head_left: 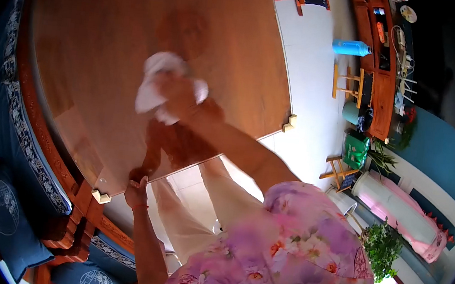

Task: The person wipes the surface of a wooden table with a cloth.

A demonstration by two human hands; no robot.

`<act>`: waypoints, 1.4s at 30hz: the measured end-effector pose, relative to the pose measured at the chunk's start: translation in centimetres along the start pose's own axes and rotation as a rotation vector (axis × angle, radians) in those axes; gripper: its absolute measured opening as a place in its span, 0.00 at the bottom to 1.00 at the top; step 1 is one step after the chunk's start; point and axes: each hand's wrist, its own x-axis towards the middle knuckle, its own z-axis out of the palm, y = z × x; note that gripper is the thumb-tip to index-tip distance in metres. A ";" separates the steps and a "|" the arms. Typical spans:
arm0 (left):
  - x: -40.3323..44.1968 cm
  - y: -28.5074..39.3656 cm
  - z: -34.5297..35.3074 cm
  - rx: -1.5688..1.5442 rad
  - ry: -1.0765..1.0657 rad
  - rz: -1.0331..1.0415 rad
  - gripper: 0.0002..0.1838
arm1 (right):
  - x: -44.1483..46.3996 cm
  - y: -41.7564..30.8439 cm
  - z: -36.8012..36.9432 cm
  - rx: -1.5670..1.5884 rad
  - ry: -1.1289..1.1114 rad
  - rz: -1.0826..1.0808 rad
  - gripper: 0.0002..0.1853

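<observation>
A white cloth [152,88] lies bunched on the glossy brown tabletop [99,32]. My right hand [179,94] is on top of the cloth and holds it against the surface; motion blurs the fingers. At the table's near edge, my left hand [136,190] grips the rim, its fingers bent around it. Both hands and the cloth are reflected faintly in the shiny top.
Cream corner guards [290,123] sit on the near table corners. A wooden sofa with blue cushions [6,212] runs along the left. To the right are a blue flask [351,48], small wooden stools [352,84], a green bag [355,150] and a cabinet [383,98].
</observation>
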 end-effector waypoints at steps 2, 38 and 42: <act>-0.4 0.8 -0.6 -0.003 -0.032 0.006 0.29 | -4.6 12.7 3.8 0.030 0.220 0.150 0.21; 0.8 0.9 -1.4 0.130 -0.181 0.059 0.31 | -10.6 18.0 -13.9 -0.219 0.198 1.412 0.34; 0.9 1.1 -1.2 0.154 -0.159 0.049 0.31 | -10.6 17.6 -11.5 -0.314 0.299 1.398 0.33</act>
